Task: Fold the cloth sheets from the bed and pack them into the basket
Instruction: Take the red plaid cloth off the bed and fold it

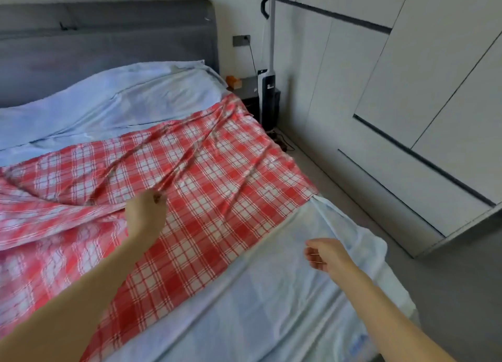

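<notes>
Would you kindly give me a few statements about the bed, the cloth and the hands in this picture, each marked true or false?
1. The left hand pinches a raised fold of the red checked sheet. True.
2. The right hand grips the red checked sheet. False: it hovers over the light blue sheet, fingers loosely curled, holding nothing.
3. A basket stands on the bed. False: no basket is in view.
4. An upright vacuum cleaner stands beside the bed near the wall. True.
5. The headboard is white. False: it is grey.
</notes>
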Available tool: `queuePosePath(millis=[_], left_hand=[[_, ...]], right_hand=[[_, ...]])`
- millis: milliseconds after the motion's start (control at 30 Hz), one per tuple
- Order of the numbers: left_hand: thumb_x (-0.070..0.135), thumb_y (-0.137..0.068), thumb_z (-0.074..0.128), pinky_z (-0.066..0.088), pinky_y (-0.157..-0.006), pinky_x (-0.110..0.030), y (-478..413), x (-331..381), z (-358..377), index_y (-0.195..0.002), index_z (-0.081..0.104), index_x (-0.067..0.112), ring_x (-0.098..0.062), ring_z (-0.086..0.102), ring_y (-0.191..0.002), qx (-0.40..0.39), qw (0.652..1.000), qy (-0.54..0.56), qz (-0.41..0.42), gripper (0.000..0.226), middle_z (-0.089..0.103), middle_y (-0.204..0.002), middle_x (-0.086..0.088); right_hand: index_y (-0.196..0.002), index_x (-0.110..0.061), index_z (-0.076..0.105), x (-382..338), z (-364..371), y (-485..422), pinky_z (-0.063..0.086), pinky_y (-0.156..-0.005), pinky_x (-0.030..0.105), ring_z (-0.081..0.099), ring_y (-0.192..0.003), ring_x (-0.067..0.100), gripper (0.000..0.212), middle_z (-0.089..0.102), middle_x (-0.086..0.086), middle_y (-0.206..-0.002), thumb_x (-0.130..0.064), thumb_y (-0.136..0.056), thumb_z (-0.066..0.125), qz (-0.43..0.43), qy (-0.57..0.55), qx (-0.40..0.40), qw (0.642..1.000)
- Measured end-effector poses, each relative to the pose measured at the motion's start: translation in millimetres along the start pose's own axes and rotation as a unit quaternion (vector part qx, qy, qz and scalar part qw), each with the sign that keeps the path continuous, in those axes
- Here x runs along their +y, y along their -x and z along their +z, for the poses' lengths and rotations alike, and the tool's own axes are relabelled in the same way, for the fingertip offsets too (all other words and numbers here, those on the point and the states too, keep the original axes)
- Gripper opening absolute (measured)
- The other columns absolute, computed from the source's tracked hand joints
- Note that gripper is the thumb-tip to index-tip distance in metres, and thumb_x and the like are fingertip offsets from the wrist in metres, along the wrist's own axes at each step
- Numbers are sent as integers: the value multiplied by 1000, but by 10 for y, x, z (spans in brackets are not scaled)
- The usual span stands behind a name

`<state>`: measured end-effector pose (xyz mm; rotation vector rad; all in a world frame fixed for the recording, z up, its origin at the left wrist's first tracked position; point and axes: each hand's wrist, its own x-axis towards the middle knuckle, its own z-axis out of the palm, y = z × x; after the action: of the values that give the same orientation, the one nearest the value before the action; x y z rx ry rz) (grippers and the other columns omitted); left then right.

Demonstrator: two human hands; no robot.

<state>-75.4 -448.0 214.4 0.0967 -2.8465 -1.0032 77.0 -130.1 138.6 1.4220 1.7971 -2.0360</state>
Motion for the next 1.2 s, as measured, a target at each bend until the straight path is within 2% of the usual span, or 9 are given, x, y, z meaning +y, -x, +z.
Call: queuePosePath(millis=[233, 433, 600, 700, 767, 833, 900, 1000, 1200], left_hand=[[12, -95, 50, 50, -60, -33, -163, 1794, 1540, -80, 67, -1, -30, 62, -65, 0, 998, 34, 50, 27, 68, -74, -14], [15, -95, 53, 53, -68, -30, -241, 2958, 2766, -84, 70, 4, -21, 64, -68, -26, 992, 109, 60, 23, 69, -75, -5], [14, -90, 61, 57, -71, -32, -267, 2378, 3264, -77, 68, 12, -19, 67, -68, -35, 984, 125, -125, 16, 71, -74, -6], [9, -87, 64, 60, -64, -27, -284, 1946, 3520, -87, 69, 1, -16, 68, -60, -11, 929, 246, -278, 10, 70, -66, -5], [6, -86, 64, 57, -55, -20, -279, 1749, 3572, -80, 67, 2, -12, 67, -54, 7, 880, 324, -348, 8, 68, -56, -1], [4, -86, 63, 58, -55, -23, -298, 1542, 3591, -80, 64, 1, -14, 67, -53, 18, 841, 377, -389, 7, 69, -60, -5], [3, -87, 62, 59, -58, -28, -364, 1296, 3616, -84, 63, -1, -15, 68, -53, 32, 814, 406, -415, 5, 70, -63, -8], [3, -87, 62, 59, -60, -33, -422, 982, 3620, -79, 62, 0, -20, 69, -62, 60, 788, 417, -449, 8, 68, -71, -13], [2, -85, 63, 60, -59, -32, -507, 585, 3666, -83, 63, -3, -21, 69, -61, 69, 773, 429, -462, 5, 69, -66, -13]], right_hand=[[-78, -5, 60, -461, -1157, -1442, 44, -43, 21, 51, -45, 16, 10, 60, 8, -56, 0, -86, 57, -32, 50, 7, 998], [-56, -6, 57, -805, -1536, -2739, 36, -52, 32, 43, -54, 23, 28, 52, 16, -60, 3, -82, 52, -91, 129, 1, 988], [-60, -6, 54, -735, -1461, -3583, 41, -54, 33, 45, -55, 23, 26, 45, 10, -58, 9, -82, 52, -38, 101, -23, 994], [-82, 26, 51, -585, -1269, -4114, 40, -51, 21, 41, -54, 13, 6, 41, 7, -68, 20, -82, 49, -2, 34, -48, 998], [-98, 23, 55, -572, -1135, -4312, 52, -68, 23, 43, -61, 14, 16, 46, 8, -69, 16, -84, 51, 13, -11, -45, 999], [-87, 9, 59, -616, -1026, -4431, 50, -91, 36, 49, -66, 14, 9, 52, 5, -72, 11, -87, 50, 12, -22, -52, 998], [-77, -11, 54, -666, -920, -4624, 53, -82, 28, 53, -70, 12, 23, 52, 2, -79, 7, -90, 48, 18, -24, -84, 996], [-75, -11, 48, -684, -767, -4866, 54, -61, 21, 54, -67, 12, 23, 52, 5, -77, 4, -93, 45, 63, -90, -73, 991], [-73, -9, 50, -722, -512, -5206, 36, -29, 14, 46, -25, 4, 22, 50, -2, -32, -8, -95, 52, 170, -235, -45, 956]])
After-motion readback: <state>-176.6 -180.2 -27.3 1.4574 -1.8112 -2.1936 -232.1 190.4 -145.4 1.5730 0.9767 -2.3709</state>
